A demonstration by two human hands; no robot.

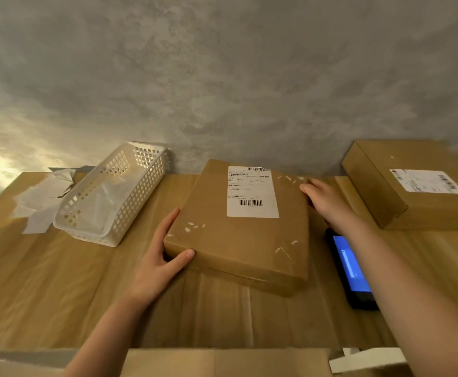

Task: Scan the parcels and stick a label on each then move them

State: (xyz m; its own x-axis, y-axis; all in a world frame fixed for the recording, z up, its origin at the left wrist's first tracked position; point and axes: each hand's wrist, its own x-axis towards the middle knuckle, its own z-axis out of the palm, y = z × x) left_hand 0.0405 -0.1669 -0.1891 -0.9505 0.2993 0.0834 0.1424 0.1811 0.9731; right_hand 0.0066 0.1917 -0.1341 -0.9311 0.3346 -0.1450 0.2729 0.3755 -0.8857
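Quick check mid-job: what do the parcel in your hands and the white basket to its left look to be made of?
Parcel: plain brown cardboard, matte, judging by the folded edges and the scuffed white marks; a white paper label is stuck on top. Basket: probably moulded plastic, white and slightly glossy, with a regular grid of square holes in its walls. What lies inside it is too blurred to tell.

The print on the parcel's label is too small to read — only barcodes show. The left hand's fingers are hidden under the parcel; the right hand's fingertips vanish behind its far edge. The right forearm covers part of the scanner. The second parcel is cut off by the right edge — its label is blurred.
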